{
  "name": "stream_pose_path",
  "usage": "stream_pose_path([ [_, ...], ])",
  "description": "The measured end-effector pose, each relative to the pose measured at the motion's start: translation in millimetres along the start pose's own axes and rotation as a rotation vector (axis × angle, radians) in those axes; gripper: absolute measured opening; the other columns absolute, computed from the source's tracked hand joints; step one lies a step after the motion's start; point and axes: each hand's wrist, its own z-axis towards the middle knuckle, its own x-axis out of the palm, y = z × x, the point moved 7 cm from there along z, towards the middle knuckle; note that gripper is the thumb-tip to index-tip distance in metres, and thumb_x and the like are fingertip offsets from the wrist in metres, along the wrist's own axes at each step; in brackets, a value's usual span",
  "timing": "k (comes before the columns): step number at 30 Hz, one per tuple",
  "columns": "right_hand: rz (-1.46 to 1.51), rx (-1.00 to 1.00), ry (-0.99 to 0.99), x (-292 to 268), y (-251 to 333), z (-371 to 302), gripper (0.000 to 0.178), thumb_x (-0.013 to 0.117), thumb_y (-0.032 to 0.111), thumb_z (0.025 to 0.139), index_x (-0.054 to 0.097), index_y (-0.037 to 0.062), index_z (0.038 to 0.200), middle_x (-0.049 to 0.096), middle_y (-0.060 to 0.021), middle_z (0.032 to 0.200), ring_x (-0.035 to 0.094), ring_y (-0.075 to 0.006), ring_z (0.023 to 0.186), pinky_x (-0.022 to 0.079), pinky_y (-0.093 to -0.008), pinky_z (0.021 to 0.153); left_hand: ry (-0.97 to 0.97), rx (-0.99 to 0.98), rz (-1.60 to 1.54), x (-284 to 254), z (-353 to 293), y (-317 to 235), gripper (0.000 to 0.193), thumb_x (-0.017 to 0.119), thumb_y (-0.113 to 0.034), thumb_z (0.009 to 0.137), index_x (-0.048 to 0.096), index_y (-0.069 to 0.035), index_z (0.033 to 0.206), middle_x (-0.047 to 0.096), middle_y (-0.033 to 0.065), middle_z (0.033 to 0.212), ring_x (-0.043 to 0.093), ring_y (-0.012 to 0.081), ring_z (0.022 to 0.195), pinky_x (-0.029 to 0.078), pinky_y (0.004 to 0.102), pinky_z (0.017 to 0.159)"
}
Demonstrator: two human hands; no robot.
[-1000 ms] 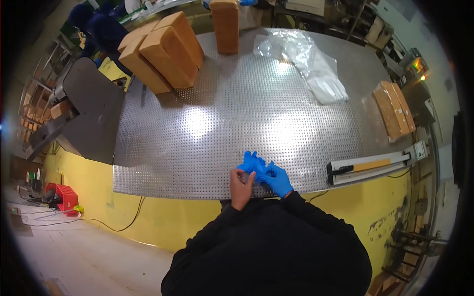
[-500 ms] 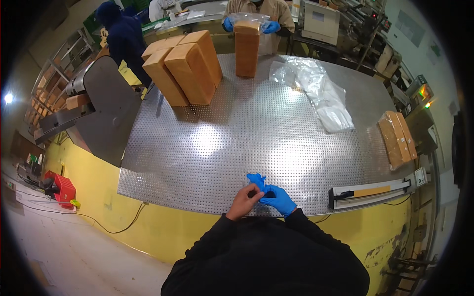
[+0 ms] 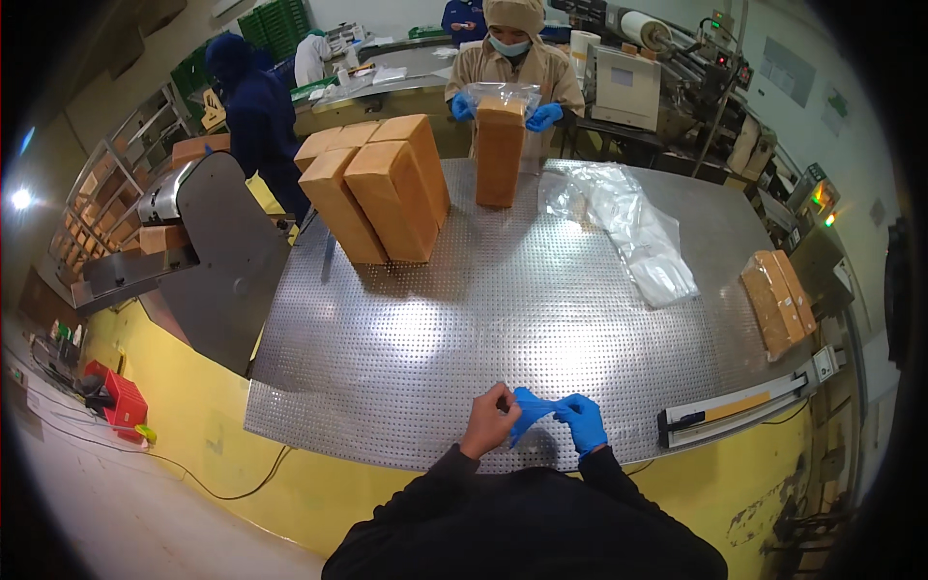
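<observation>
Glove: the blue glove (image 3: pixel 530 408) was thin, stretched and crumpled.
Left hand: the bare left hand (image 3: pixel 489 420) had its grip pinched shut on the glove's loose end.
Right hand: the right hand (image 3: pixel 583 422) wore the glove, fingers curled.
Place: near edge of the perforated steel tabletop (image 3: pixel 406 358).

We observe the bare left hand (image 3: pixel 489 420) pinching the cuff of a blue glove (image 3: pixel 537 407) already covering the right hand (image 3: pixel 582 423), both low over the near edge of the perforated steel table (image 3: pixel 503 309). Upright loaves (image 3: pixel 379 196) stand grouped at the far left. A co-worker's gloved hands (image 3: pixel 543 116) hold a bagged loaf (image 3: pixel 500 150) across the table. Clear plastic bags (image 3: pixel 633 232) lie right of centre; two wrapped loaves (image 3: pixel 777 300) rest at the right edge.
</observation>
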Motion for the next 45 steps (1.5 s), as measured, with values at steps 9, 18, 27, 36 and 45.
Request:
stream_pose_path([
  [9, -0.089, -0.038, 0.049, 25, 27, -4, 0.014, 0.058, 0.013, 0.087, 0.062, -0.0005, 0.087, 0.062, -0.0052, 0.080, 0.059, -0.0133, 0.076, 0.047, -0.0267, 0.069, -0.021, 0.699, 0.278, 18, -21, -79, 0.031, 0.063, 0.001, 0.067, 0.056, -0.004, 0.097, 0.055, 0.0125, 0.104, 0.055, 0.0308, 0.097, 0.046, 0.0384, 0.081],
  [18, 0.199, -0.019, -0.121, 18, 40, -5, 0.016, 0.054, 0.016, 0.090, 0.061, 0.0018, 0.087, 0.060, -0.0056, 0.083, 0.057, -0.0130, 0.078, 0.047, -0.0277, 0.072, 0.007, 0.685, 0.181, 47, -21, -40, 0.033, 0.062, -0.001, 0.076, 0.051, 0.000, 0.107, 0.058, 0.0208, 0.095, 0.060, 0.0366, 0.085, 0.051, 0.0418, 0.068],
  [27, -0.292, -0.228, -0.166, -44, 35, -26, 0.011, 0.063, 0.012, 0.084, 0.057, 0.0024, 0.084, 0.052, -0.0023, 0.076, 0.048, -0.0118, 0.069, 0.041, -0.0275, 0.064, 0.450, 0.163, -0.090, 123, 31, 9, 0.022, 0.047, 0.003, 0.074, 0.055, 0.006, 0.094, 0.059, 0.0193, 0.089, 0.057, 0.0290, 0.087, 0.045, 0.0343, 0.076],
  [36, 0.032, -0.286, 0.102, -157, 41, 2, 0.015, 0.059, 0.017, 0.089, 0.056, 0.0021, 0.086, 0.053, -0.0080, 0.081, 0.051, -0.0154, 0.077, 0.043, -0.0307, 0.069, -0.044, -0.278, -0.377, 256, 49, 8, 0.021, 0.044, -0.008, 0.088, 0.060, 0.006, 0.086, 0.058, 0.0039, 0.074, 0.048, 0.0082, 0.071, 0.038, 0.0258, 0.061],
  [45, -0.143, -0.206, 0.423, -206, 34, 20, 0.025, 0.064, 0.026, 0.086, 0.060, 0.0015, 0.091, 0.062, -0.0096, 0.080, 0.058, -0.0174, 0.077, 0.047, -0.0318, 0.073, -0.120, -0.082, 0.218, 288, 32, -20, 0.025, 0.041, -0.015, 0.093, 0.057, 0.003, 0.086, 0.059, 0.0147, 0.083, 0.055, 0.0244, 0.079, 0.042, 0.0347, 0.072],
])
